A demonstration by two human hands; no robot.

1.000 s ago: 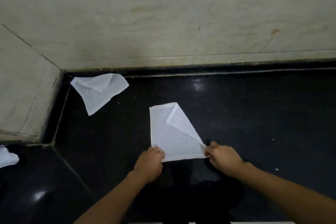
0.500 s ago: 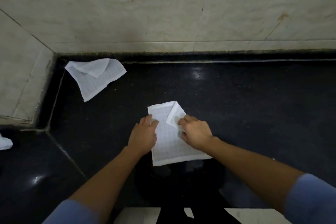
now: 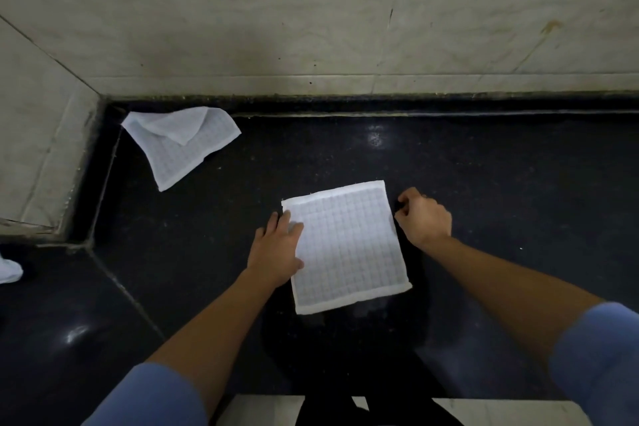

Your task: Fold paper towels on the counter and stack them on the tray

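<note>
While both arms reach up from the bottom of the frame in the head view, a paper towel (image 3: 345,245) lies spread flat on the black counter (image 3: 501,201), just right of the centre. It is a white sheet with a faint grid pattern, its long sides running up the frame at a slight tilt. The left hand (image 3: 276,252) rests on the sheet's left edge with its fingers straight and close together. Its fingertips are near the upper left corner and its palm is partly on the counter. The right hand (image 3: 423,216) sits at the sheet's right edge, near the upper right corner, with its fingers curled inward. The fingertips meet the edge, but whether they pinch the paper or only touch it cannot be told. A blue left sleeve (image 3: 148,398) shows at the lower left and a blue right sleeve (image 3: 601,356) at the lower right.

A second paper towel (image 3: 179,145) lies in the upper left of the frame, in the corner where the counter meets the pale wall (image 3: 311,10). It is rumpled, with one flap folded over itself, and lies well apart from both hands. At the far left edge a white scrap (image 3: 8,270) shows partly, cut off by the frame.
</note>
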